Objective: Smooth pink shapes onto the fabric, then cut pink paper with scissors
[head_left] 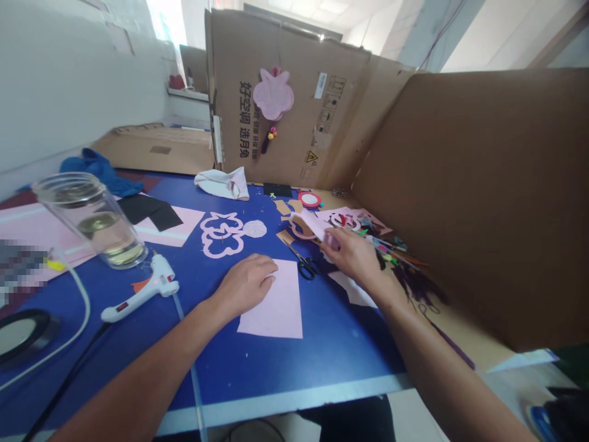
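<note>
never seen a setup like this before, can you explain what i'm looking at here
There is no machine: these are a person's two bare hands, seen by a camera worn on their head, looking forward and down. The left hand rests on a pink sheet on a blue table. The right hand holds a pink piece. Between them lie scissors. Further left are a white glue gun and a clear jar of liquid. Cardboard stands behind and to the right.

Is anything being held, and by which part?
The right hand holds a pink piece by its near end; the left hand rests on a pink sheet.
</note>
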Motion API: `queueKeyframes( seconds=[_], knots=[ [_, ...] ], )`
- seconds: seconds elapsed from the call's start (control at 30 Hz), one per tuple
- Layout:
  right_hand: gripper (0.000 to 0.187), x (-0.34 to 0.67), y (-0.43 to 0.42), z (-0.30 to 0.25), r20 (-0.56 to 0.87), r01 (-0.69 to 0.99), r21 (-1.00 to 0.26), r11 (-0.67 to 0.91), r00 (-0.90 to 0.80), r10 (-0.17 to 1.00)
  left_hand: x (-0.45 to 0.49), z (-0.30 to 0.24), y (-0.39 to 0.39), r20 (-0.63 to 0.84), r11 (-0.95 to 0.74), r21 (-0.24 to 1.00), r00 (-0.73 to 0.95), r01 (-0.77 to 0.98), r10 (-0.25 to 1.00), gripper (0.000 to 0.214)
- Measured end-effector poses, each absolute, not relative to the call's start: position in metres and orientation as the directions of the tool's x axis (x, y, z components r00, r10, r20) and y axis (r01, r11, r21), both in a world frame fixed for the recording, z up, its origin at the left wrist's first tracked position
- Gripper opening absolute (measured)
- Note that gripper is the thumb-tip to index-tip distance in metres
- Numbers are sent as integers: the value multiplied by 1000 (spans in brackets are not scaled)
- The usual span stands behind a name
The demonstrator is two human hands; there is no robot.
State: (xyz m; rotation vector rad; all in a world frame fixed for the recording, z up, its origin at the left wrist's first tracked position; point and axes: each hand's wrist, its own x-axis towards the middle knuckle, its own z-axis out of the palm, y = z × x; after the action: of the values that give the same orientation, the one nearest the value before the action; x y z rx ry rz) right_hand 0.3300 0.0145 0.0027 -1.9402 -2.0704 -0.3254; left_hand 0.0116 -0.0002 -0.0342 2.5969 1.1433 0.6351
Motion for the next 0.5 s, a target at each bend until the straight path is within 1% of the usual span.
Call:
queueKeyframes(
  seconds=[0.03,0.07,0.1,0.17,0.23,0.3,0.4,0.5],
  knots=[
    [42,331,20,2,335,992,-69,104,-75,939,11,-35,0,297,-671,377,603,638,741,27],
    [43,335,27,3,325,991,-105,81,-43,945,11,-36,0,301,-673,379,603,635,738,27],
    [42,342,36,5,320,992,-125,13,28,947,11,-36,0,305,-675,379,604,633,737,27],
    [41,365,57,13,314,970,-152,-191,230,921,10,-36,1,313,-678,379,602,630,735,28],
    [44,390,79,20,238,917,-178,-357,392,889,10,-36,2,323,-676,380,595,631,736,29],
    [46,411,99,25,195,897,-175,-406,436,879,8,-36,4,333,-669,384,581,636,743,30],
    [44,430,121,21,136,880,-181,-440,465,875,7,-38,9,357,-653,385,547,652,757,31],
    [41,439,135,9,118,869,-199,-452,479,870,5,-42,11,384,-655,380,533,653,754,31]
  ],
)
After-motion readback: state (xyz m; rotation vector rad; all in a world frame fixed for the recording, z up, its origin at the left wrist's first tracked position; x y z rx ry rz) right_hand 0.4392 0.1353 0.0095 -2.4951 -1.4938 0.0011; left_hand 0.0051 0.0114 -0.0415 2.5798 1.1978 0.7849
